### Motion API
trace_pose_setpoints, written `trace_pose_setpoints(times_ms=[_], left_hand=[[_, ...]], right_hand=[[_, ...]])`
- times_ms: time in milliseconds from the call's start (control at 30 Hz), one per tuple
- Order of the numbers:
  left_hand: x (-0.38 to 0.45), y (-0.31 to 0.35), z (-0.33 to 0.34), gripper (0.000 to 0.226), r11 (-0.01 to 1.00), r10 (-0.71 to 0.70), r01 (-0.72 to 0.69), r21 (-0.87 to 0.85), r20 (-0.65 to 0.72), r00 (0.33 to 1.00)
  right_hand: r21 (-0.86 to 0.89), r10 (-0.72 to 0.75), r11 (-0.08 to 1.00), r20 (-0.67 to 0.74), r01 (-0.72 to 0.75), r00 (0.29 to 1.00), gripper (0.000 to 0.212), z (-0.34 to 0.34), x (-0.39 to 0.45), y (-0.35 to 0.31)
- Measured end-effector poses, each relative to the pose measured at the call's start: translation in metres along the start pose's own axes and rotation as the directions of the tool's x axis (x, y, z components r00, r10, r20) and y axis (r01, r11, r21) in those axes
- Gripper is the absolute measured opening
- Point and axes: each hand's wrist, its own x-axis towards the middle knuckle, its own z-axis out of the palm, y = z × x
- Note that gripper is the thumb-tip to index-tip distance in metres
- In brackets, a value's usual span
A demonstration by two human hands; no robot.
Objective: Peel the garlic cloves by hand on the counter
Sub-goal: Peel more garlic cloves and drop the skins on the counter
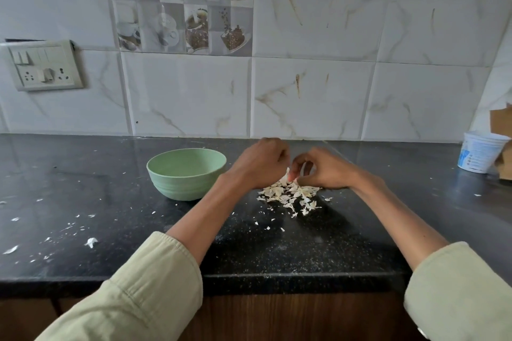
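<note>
Take the green bowl (186, 173) as your landmark on the black bench (83, 202). Well to its left, up on the tiled wall, sits a switch-and-socket plate (44, 66), and white flecks of skin (91, 242) lie scattered on the bench left of and nearer you than the bowl.

Just right of the bowl is your left hand (260, 165), knuckles up and fingers curled inward toward the other hand. What it holds is hidden behind its own fingers — I cannot tell whether it has the clove.

Right of that, almost touching it, your right hand (318, 169) has its fingers bent down, the tips pinching a pale bit of garlic clove (288, 174) that sits between the two hands, right at the fingertips and just above the bench.

Directly under both hands, to the right of the bowl and slightly nearer you, lies the pile of garlic peels (291, 194), with loose scraps trailing toward the bench edge.

Far right of the bowl, near the wall, stands a white plastic tub (479, 151) with a brown cardboard piece (501, 122) beside it.
</note>
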Motion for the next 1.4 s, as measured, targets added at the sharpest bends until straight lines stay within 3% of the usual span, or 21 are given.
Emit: trace_pose_setpoints(times_ms=[133,333,467,667,733,967,1100,1300,1400], left_hand=[[0.004,-0.015,0.019,0.023,1.0,-0.015,0.016,-0.023,0.036,0.999],[0.005,-0.024,0.027,0.024,0.994,-0.085,0.093,-0.061,0.114,0.99],[0.007,-0.024,0.029,0.02,0.992,-0.075,0.08,-0.099,0.054,0.996],[0.006,-0.017,0.021,0.034,0.912,-0.081,0.044,-0.407,-0.074,0.994],[0.006,-0.017,0.02,0.025,0.854,-0.073,0.036,-0.52,-0.053,0.996],[0.008,-0.021,0.019,0.014,0.725,-0.12,0.072,-0.685,-0.023,0.993],[0.009,-0.024,0.019,0.007,0.734,-0.231,0.113,-0.67,-0.089,0.969],[0.008,-0.025,0.017,0.01,0.762,-0.233,0.083,-0.642,-0.153,0.96],[0.007,-0.025,0.016,0.015,0.736,-0.222,0.079,-0.672,-0.13,0.966]], right_hand=[[0.096,0.024,0.995,0.131,-0.037,0.991,0.018,-0.001,-0.004,-0.001],[0.176,0.002,0.984,0.132,-0.025,0.991,0.018,-0.001,-0.004,-0.004],[0.231,-0.024,0.973,0.074,0.006,0.997,0.014,-0.006,-0.004,-0.002],[0.452,0.05,0.892,-0.158,0.028,0.986,0.02,-0.014,-0.003,0.0],[0.494,0.067,0.869,-0.195,0.039,0.978,0.02,-0.014,-0.003,0.002],[0.654,0.117,0.756,-0.155,0.013,0.981,0.019,-0.017,-0.006,0.001],[0.602,0.154,0.797,-0.131,-0.044,0.979,0.017,-0.016,-0.006,0.002],[0.523,0.177,0.849,-0.152,-0.073,0.972,0.008,-0.016,-0.006,0.002],[0.407,0.146,0.909,-0.112,-0.089,0.983,0.017,-0.011,-0.004,0.0]])
